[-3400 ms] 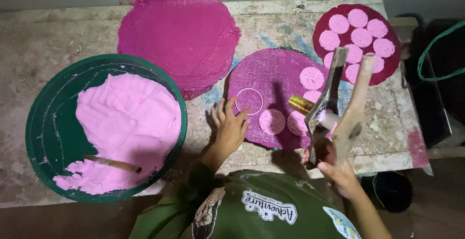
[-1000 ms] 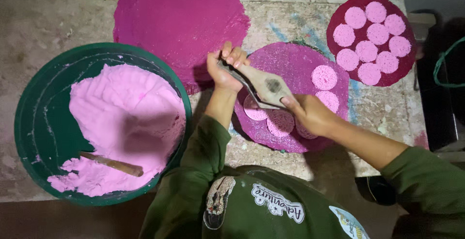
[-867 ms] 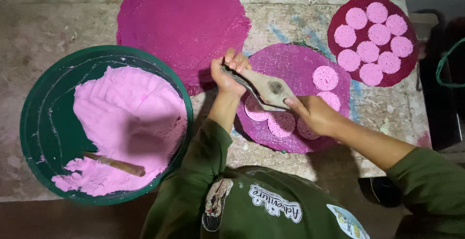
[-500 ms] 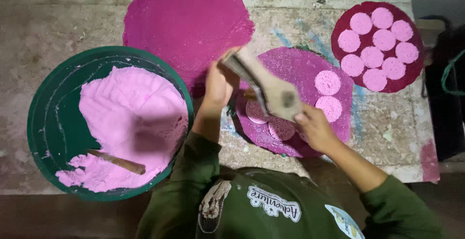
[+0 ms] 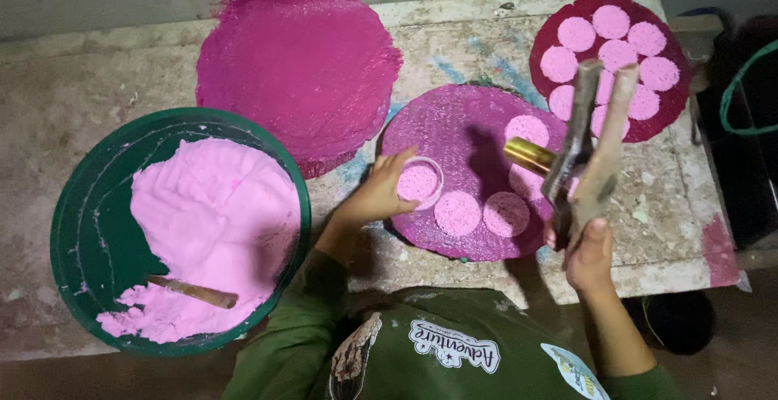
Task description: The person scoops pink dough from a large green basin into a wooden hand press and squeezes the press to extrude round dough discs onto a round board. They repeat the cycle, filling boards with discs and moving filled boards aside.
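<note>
— Standing here, what are you seeing the hands doing?

— The left hand [image 5: 374, 196] is resting on the near magenta disc [image 5: 470, 124], fingers curled around a small white ring mould [image 5: 420, 183] filled with pink paste. The ring is sitting at the disc's left edge, just beside a row of pressed pink rounds [image 5: 458, 212].

— And the other one?

— The right hand [image 5: 587, 256] is clenching a two-armed wooden press [image 5: 590, 153], holding it upright over the disc's right edge. A brass cylinder [image 5: 528, 155] is sticking out from it sideways. How the arms are joining low down, I cannot tell; the fist is hiding that.

— Anything else getting blocked?

— The press is covering part of the far dark red disc [image 5: 551, 35] and some of its rounds. In the green basin [image 5: 89, 230], a wooden stick [image 5: 194, 291] is lying half buried in pink paste [image 5: 219, 222]. The big magenta sheet [image 5: 300, 59] is overhanging the stained table [image 5: 73, 92], its lower rim meeting the basin.
</note>
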Demonstrator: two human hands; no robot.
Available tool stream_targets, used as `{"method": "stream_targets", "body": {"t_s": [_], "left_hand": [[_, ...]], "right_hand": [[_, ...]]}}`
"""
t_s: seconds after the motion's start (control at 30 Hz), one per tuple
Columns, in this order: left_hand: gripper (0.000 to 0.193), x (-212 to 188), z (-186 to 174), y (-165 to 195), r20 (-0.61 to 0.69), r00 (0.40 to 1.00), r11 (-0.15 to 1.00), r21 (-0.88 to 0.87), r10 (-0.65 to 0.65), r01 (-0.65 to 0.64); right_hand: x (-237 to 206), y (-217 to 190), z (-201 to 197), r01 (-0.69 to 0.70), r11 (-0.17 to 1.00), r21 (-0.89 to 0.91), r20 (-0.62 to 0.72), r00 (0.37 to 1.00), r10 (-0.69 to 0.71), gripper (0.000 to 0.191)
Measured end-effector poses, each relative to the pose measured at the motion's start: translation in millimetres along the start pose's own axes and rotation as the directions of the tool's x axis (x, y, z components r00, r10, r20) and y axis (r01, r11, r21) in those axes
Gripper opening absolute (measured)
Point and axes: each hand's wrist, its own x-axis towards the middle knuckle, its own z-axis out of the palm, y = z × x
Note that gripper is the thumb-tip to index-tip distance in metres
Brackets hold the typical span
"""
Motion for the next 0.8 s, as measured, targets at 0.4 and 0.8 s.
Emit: {"method": "stream_targets", "body": {"t_s": [0.4,0.8], "left_hand": [[0.114,101,65,46,0.107,0.97,0.965,0.123,0.218,-0.23],[0.079,-14,8,178,0.102,0.842,0.66,0.574,0.53,-0.485]], "right_hand": [[-58,26,-57,0.087,0.989,0.116,-0.248,0.967,-0.056,0.085],[-54,-63,-13,-0.191,0.718,-0.669,0.141,0.916,0.376,0.064]]}}
